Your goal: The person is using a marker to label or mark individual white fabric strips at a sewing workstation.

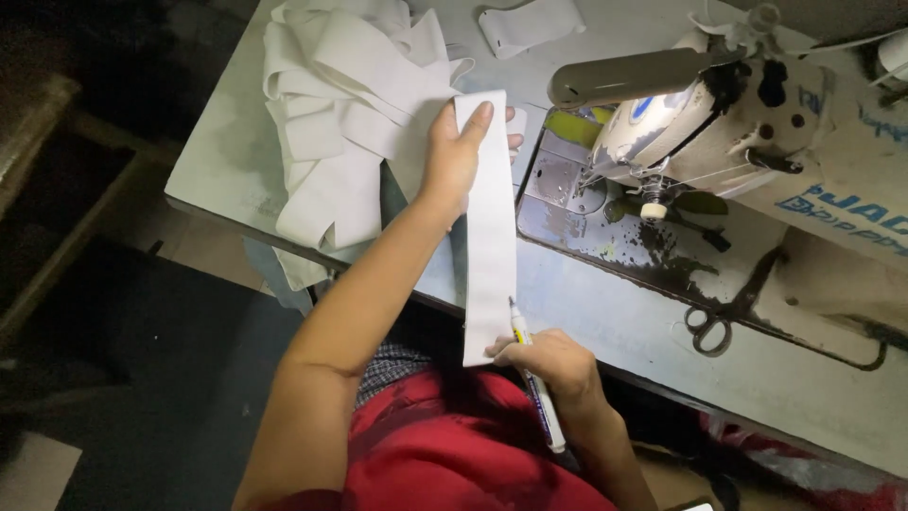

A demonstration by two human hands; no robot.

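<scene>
Over the tabletop (236, 180) edge, the left hand (454, 156) pinches the top of a white elastic strip (490, 227), fingers closed on it, while the right hand (553, 364) grips the bottom end and a marker pen (537, 393). Keeping the strip taut and straight seems wise.

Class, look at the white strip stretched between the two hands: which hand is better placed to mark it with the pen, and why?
Right. The right hand already holds the pen at the white strip's lower end, while the left hand pins the upper end.
</scene>
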